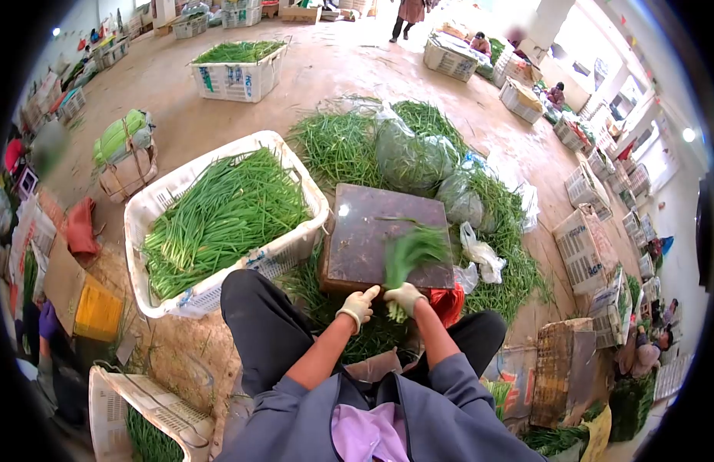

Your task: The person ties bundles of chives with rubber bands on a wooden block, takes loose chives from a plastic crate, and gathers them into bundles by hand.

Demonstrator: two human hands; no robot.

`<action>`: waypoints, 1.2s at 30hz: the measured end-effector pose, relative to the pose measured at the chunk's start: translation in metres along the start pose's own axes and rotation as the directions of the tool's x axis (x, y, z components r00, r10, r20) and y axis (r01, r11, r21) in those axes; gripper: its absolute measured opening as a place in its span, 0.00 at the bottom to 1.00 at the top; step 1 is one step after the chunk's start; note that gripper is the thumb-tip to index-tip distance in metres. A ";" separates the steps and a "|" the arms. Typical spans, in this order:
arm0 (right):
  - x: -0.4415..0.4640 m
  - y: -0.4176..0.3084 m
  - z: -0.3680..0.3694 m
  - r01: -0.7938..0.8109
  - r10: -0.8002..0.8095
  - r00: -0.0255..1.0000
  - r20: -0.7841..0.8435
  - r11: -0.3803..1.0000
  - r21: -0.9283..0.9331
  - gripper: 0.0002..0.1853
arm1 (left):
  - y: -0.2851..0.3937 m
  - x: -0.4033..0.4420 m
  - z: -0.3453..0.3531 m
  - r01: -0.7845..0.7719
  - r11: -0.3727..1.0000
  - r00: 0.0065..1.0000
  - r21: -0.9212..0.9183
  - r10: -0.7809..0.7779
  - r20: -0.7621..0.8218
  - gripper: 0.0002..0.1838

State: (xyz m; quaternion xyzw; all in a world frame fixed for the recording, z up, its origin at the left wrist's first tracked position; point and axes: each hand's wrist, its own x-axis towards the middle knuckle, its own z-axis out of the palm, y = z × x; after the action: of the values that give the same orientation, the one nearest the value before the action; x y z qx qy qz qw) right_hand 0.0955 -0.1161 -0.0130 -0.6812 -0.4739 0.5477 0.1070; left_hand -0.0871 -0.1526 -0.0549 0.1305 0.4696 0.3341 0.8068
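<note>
Green bunch (413, 252), over box (372, 231) | right hand (407, 299): clamped on it, low | left hand (358, 307): just beside, grip I cannot tell | step: seemingly tidying bunch | next move: probably needs steady right grip

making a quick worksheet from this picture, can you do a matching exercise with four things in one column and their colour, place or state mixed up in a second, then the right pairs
Things
1. bunch
2. low box
3. white crate beside the left knee
4. gloves

Descriptions
A. heaped with long green stalks
B. off-white, being worn
C. gripped by the right hand
D. dark brown on top

Right pairs: 1-C, 2-D, 3-A, 4-B
</note>
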 end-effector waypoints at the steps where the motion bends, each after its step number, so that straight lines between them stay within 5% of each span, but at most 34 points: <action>1: 0.002 -0.001 0.017 0.103 -0.094 0.992 0.080 0.988 -0.111 0.13 | 0.001 -0.011 0.010 0.036 0.998 0.998 0.054 -0.033 -0.057 0.15; 3: 0.014 -0.010 0.036 0.332 -0.230 0.922 0.311 0.884 -0.329 0.17 | -0.018 0.030 -0.006 0.060 0.998 0.995 0.036 -0.058 -0.077 0.27; 4: -0.004 -0.020 0.040 0.273 -0.190 0.927 0.324 0.934 -0.232 0.22 | -0.015 0.026 -0.009 0.061 0.997 0.995 0.044 -0.057 -0.084 0.27; 6: -0.018 -0.019 0.051 0.421 -0.388 0.904 0.179 0.881 -0.216 0.28 | 0.007 0.003 -0.006 -0.213 0.976 0.977 -0.036 0.213 -0.014 0.26; 8: -0.041 -0.024 0.044 0.368 -0.339 0.929 0.151 0.896 -0.249 0.33 | 0.031 -0.015 0.008 -0.323 0.943 0.946 0.080 0.323 0.013 0.27; 10: -0.050 -0.018 0.044 0.512 -0.528 0.825 -0.199 0.849 -0.129 0.32 | 0.048 -0.034 0.034 -0.661 0.730 0.747 0.175 0.616 0.248 0.28; 13: -0.077 -0.051 0.031 0.656 -0.607 0.673 -0.422 0.753 -0.037 0.26 | 0.076 -0.063 0.064 -0.798 0.577 0.593 0.173 0.702 0.394 0.42; 14: -0.076 -0.053 0.025 0.656 -0.601 0.646 -0.470 0.752 -0.060 0.25 | 0.072 -0.060 0.070 -0.797 0.578 0.593 0.172 0.700 0.397 0.42; 16: -0.059 -0.047 0.021 0.713 -0.606 0.600 -0.523 0.702 0.004 0.27 | 0.054 -0.053 0.076 -0.743 0.649 0.612 -0.167 0.758 0.225 0.47; 18: -0.032 -0.026 0.019 0.530 -0.492 0.734 -0.468 0.846 -0.058 0.28 | 0.012 -0.008 0.046 -0.731 0.679 0.668 -0.061 0.731 0.136 0.40; 19: -0.003 0.002 0.025 0.503 -0.451 0.792 -0.413 0.864 0.021 0.25 | 0.001 -0.002 0.032 -0.436 0.896 0.889 -0.090 0.444 0.115 0.35; 20: 0.000 0.007 0.019 0.283 -0.279 0.959 -0.050 0.929 0.238 0.20 | -0.003 -0.004 0.028 -0.080 0.989 0.990 -0.122 0.093 0.103 0.32; 23: -0.002 0.021 0.035 0.161 -0.174 0.984 -0.021 0.850 0.502 0.16 | -0.025 -0.007 0.022 0.037 0.973 0.999 -0.228 -0.028 0.041 0.29; 24: 0.002 0.023 0.035 0.144 -0.169 0.986 0.018 0.889 0.435 0.18 | -0.029 -0.004 0.017 0.046 0.939 0.980 -0.341 0.024 0.199 0.30; 27: 0.001 0.021 0.038 0.122 -0.149 0.989 0.008 0.839 0.530 0.24 | -0.035 0.006 0.011 0.026 0.917 0.975 -0.398 0.065 0.214 0.30; 30: -0.008 0.022 0.037 0.013 -0.117 0.990 0.082 0.645 0.764 0.28 | -0.039 0.010 0.000 0.064 0.897 0.955 -0.438 0.072 0.286 0.31; 32: -0.011 0.023 0.037 0.141 -0.118 0.990 -0.082 0.691 0.708 0.29 | -0.038 0.010 0.000 0.036 0.915 0.950 -0.402 0.093 0.297 0.29; 34: -0.011 0.027 0.033 0.085 -0.076 0.996 -0.045 0.696 0.713 0.28 | -0.037 0.004 0.002 0.009 0.925 0.957 -0.379 0.102 0.271 0.28; 36: -0.002 0.039 0.033 0.192 -0.114 0.976 -0.187 0.851 0.488 0.27 | -0.040 0.009 -0.006 0.022 0.937 0.957 -0.348 0.081 0.279 0.25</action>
State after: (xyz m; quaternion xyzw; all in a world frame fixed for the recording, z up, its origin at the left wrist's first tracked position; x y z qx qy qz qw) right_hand 0.0881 -0.1511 -0.0502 -0.6290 -0.3579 0.5888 0.3598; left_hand -0.0724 -0.1770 -0.0857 0.0408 0.2782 0.4011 0.8718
